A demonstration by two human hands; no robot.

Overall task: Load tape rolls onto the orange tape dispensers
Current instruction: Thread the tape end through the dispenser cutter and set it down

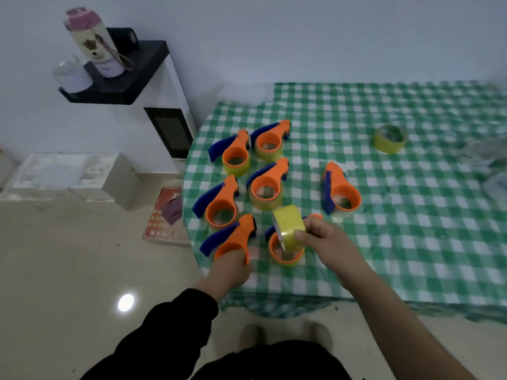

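A yellow tape roll [288, 225] was pinched on edge in the right hand [326, 239], thumb on its near face and the fingers curled behind it, just above the loaded dispenser [274, 255] near the tabletop's near-left corner. Beside it to the left, the left hand [233, 270] gripped the held dispenser [236, 237] by its orange ring, fingers curled round the rim, its blue handle pointing left past the table's edge. In all, seven orange tape dispensers [277, 171] with blue handles were in view: six clustered in two rough columns along the left edge, the held one among them, and one set apart toward the middle. At least four of them showed yellow tape under the ring; for the others I could not tell. A second tape roll [389, 139], also yellow, lay flat by itself well apart toward the far right, making two loose rolls. Everything sat on a green-and-white checked tablecloth [411, 215]. Beyond the left edge stood a white cabinet [170, 86] with a flask [96, 42] on its black shelf, and cardboard boxes [68, 176] on the floor.
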